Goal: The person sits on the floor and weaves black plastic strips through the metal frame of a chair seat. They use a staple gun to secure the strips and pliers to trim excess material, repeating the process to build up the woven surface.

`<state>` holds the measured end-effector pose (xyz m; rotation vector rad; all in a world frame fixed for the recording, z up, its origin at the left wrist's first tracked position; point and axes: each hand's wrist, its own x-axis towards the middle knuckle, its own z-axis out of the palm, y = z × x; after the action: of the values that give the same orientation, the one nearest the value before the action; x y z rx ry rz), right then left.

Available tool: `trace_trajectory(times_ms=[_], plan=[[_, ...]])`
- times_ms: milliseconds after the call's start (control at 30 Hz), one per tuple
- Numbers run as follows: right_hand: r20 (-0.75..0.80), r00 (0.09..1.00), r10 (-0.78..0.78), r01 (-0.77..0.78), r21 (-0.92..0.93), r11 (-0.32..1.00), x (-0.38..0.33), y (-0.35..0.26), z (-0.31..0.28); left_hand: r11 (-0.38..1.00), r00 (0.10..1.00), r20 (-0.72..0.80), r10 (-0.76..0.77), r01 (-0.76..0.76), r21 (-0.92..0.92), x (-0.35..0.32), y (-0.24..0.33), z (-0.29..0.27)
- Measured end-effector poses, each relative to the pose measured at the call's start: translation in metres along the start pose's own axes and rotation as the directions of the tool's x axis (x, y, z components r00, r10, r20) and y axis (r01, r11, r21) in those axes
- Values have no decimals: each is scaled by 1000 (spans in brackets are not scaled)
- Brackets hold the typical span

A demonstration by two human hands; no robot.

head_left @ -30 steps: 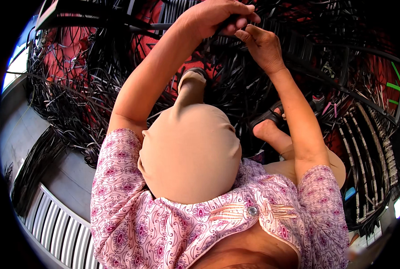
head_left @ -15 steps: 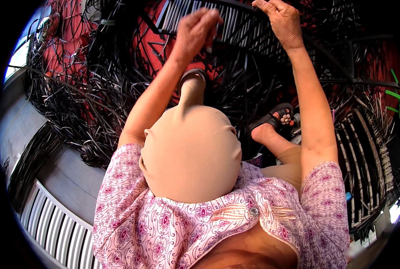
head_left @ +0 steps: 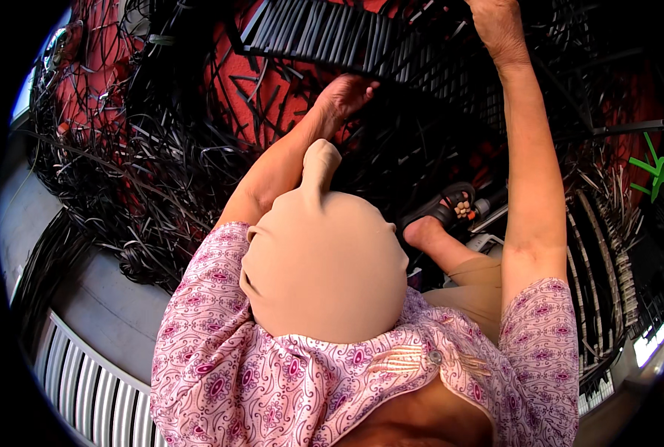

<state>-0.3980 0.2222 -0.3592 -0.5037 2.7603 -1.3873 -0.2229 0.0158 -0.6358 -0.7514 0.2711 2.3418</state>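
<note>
My left hand (head_left: 344,93) reaches down into a heap of loose black strips (head_left: 160,149) on a red ground, its fingers stretched out and touching the strips, with nothing held that I can see. My right hand (head_left: 499,26) is raised at the top edge of the view and grips the edge of a woven panel of black strips (head_left: 332,30). The fingertips of that hand are partly cut off by the rim. Both arms are bare below pink patterned sleeves (head_left: 220,350).
Tangled black strips surround the spot on the left and right. A sandalled foot (head_left: 447,212) rests by the woven work. A green plastic piece (head_left: 659,171) lies far right. A ribbed grey metal sheet (head_left: 86,372) is at lower left.
The two hands were together at the top of the woven work. They have parted: the left hand dropped down to the loose strips, and the right hand moved up and right.
</note>
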Motion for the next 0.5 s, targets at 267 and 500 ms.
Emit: trace_trajectory(times_ms=[267, 500], plan=[[23, 990, 140, -140, 2, 990, -2, -12, -2, 993, 993, 12, -115, 115, -13, -6, 15, -2], [-5, 996, 91, -91, 43, 995, -8, -14, 0, 987, 989, 106, -104, 115, -110, -11, 7, 3]])
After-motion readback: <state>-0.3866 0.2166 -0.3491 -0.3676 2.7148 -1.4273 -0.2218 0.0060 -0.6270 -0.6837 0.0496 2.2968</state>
